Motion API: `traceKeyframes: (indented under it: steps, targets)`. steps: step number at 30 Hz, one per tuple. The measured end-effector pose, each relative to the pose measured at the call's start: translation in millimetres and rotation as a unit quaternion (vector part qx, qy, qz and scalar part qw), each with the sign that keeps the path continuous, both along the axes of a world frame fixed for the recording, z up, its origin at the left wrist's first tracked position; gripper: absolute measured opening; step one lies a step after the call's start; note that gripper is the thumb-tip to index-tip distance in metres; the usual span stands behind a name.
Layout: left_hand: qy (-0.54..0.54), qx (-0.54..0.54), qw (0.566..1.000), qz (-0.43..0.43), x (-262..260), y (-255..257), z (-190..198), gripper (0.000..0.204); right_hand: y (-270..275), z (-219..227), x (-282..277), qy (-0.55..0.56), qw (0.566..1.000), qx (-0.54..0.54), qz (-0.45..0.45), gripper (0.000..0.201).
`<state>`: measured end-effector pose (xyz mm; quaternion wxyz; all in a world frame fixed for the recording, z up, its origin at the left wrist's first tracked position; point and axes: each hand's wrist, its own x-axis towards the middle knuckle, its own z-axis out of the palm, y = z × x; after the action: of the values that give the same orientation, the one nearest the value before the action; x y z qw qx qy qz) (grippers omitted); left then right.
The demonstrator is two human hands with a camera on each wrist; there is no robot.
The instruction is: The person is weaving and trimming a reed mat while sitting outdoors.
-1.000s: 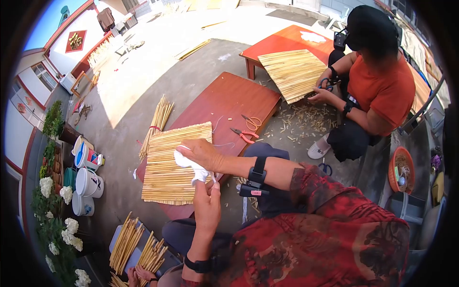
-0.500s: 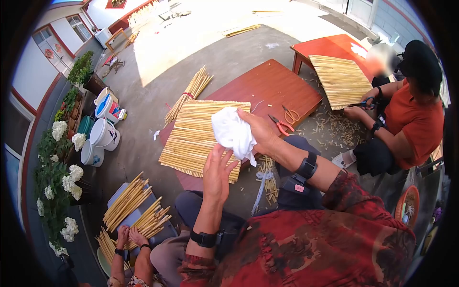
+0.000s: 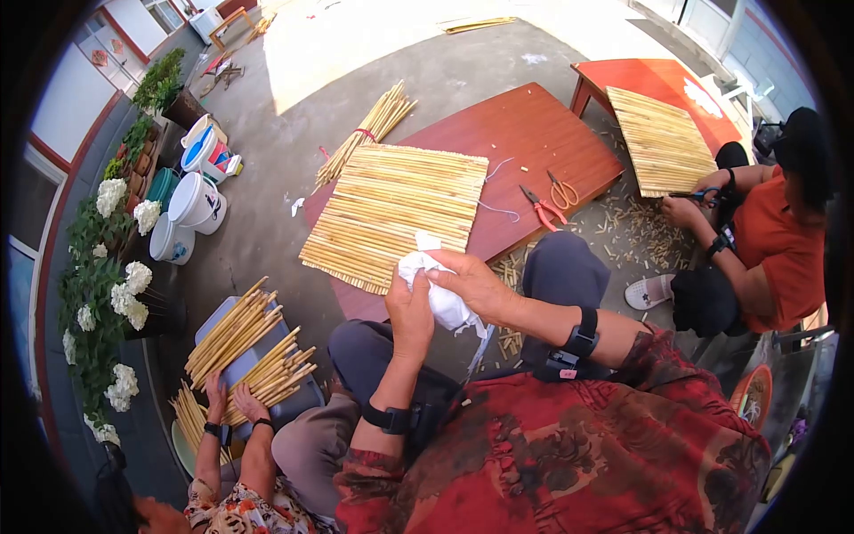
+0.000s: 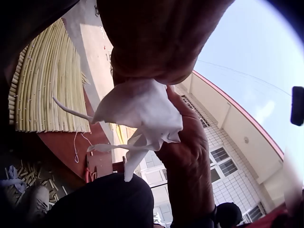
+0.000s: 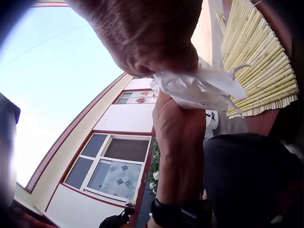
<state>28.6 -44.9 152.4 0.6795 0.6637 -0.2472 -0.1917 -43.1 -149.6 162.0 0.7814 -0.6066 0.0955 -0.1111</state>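
A crumpled white cloth point(image 3: 447, 305) is bunched between both hands above the lap, its loose ends hanging down in the left wrist view point(image 4: 142, 111). The left hand point(image 3: 410, 320) pinches its left side, thumb on top. On its upper right side the right hand point(image 3: 479, 287) grips it with thumb and fingers. Beyond the hands, a mat of straw-coloured stalks point(image 3: 400, 200) lies on the low red-brown table point(image 3: 525, 125), touched by neither hand as far as the views show.
Red pliers point(image 3: 543, 210) and orange-handled scissors point(image 3: 562, 190) lie on the table's right part. A tied stalk bundle point(image 3: 369, 129) is behind the mat. Another person point(image 3: 765, 258) cuts at a second mat point(image 3: 663, 142); at lower left, someone's hands point(image 3: 233, 405) handle stalks on a tray. Buckets stand left.
The spread fingers of the left hand have closed on the cloth, and both hands have come together around it, nearer the lap. The head view has shifted, showing more of the person at lower left.
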Motion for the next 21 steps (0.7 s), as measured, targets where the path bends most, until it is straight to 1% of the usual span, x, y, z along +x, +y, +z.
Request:
traceKeyframes:
  steps: [2, 3, 4, 5, 6, 7, 8, 9, 10, 11, 12, 13, 14, 15, 16, 17, 18, 19, 20, 21]
  targets:
    - [-0.004, 0.004, 1.0, -0.005, -2.1, 6.0, -4.7, 0.022, 1.7, -3.3, -4.8, -0.008, 0.997, -0.08, 0.014, 0.033]
    - [0.024, -0.018, 1.0, 0.005, -3.3, 6.2, -8.8, 0.021, 3.7, 1.2, -6.4, -0.007, 0.997, -0.079, 0.017, 0.033]
    - [0.051, -0.041, 0.998, 0.014, -4.0, 5.7, -11.2, 0.02, 5.7, 10.5, -9.1, -0.033, 0.985, -0.172, 0.006, 0.036]
    - [0.051, -0.04, 0.998, 0.014, -3.9, 4.8, -12.3, 0.02, 7.3, 15.8, -11.0, -0.057, 0.963, -0.262, -0.006, 0.038]
    - [0.135, -0.101, 0.985, 0.046, -4.6, 2.3, -7.4, 0.018, 11.5, 15.3, -10.9, -0.056, 0.964, -0.26, -0.007, 0.038]
    - [0.219, -0.16, 0.96, 0.075, -5.8, 0.4, -5.2, 0.016, 18.6, 14.8, -9.7, -0.075, 0.951, -0.301, -0.004, 0.041]
    - [0.222, -0.157, 0.96, 0.069, -4.2, 0.9, -6.4, 0.016, 24.8, 15.1, -8.4, -0.093, 0.935, -0.343, -0.004, 0.044]
    - [0.219, -0.17, 0.959, 0.062, 0.0, 1.1, -1.9, 0.014, 29.6, 19.9, -6.9, -0.062, 0.928, -0.367, 0.016, 0.044]
    - [0.215, -0.183, 0.958, 0.057, 2.0, 0.0, 3.4, 0.012, 32.8, 21.6, -5.5, -0.061, 0.928, -0.366, 0.014, 0.044]
    - [0.227, -0.197, 0.949, 0.099, -1.0, -1.3, 9.6, 0.013, 36.4, 22.4, -4.2, -0.049, 0.917, -0.396, 0.028, 0.042]
    - [0.227, -0.193, 0.95, 0.096, 1.9, 1.7, 9.4, 0.013, 39.7, 22.3, -3.2, -0.037, 0.904, -0.425, 0.042, 0.041]
    - [0.253, -0.195, 0.941, 0.113, 9.3, 7.6, 8.8, 0.013, 41.7, 18.6, -1.9, -0.087, 0.894, -0.438, 0.038, 0.037]
    - [0.278, -0.197, 0.931, 0.129, 18.2, 14.0, 7.3, 0.013, 41.7, 18.4, -3.5, -0.085, 0.895, -0.436, 0.034, 0.037]
    - [0.297, -0.192, 0.927, 0.124, 28.4, 24.6, -1.2, 0.013, 41.0, 20.3, -4.8, -0.163, 0.874, -0.458, 0.019, 0.035]
    - [0.337, -0.26, 0.892, 0.154, 34.1, 27.3, 1.3, 0.011, 39.8, 21.2, -5.5, -0.241, 0.845, -0.478, 0.005, 0.033]
    - [0.34, -0.271, 0.885, 0.167, 40.5, 32.6, 4.6, 0.012, 39.1, 19.6, -6.9, -0.25, 0.846, -0.47, 0.001, 0.028]
    - [0.343, -0.281, 0.878, 0.181, 44.2, 38.6, 8.0, 0.012, 37.9, 19.8, -8.3, -0.249, 0.848, -0.468, 0.0, 0.028]
    - [0.322, -0.244, 0.901, 0.157, 41.3, 46.8, 11.2, 0.016, 36.3, 21.0, -8.9, -0.215, 0.88, -0.421, 0.046, 0.027]
    - [0.322, -0.241, 0.902, 0.156, 35.1, 47.0, 13.6, 0.016, 35.3, 21.8, -8.8, -0.182, 0.906, -0.371, 0.09, 0.026]
    - [0.336, -0.214, 0.914, 0.079, 24.1, 41.6, 15.9, 0.02, 36.4, 21.3, -7.0, -0.182, 0.907, -0.369, 0.087, 0.026]
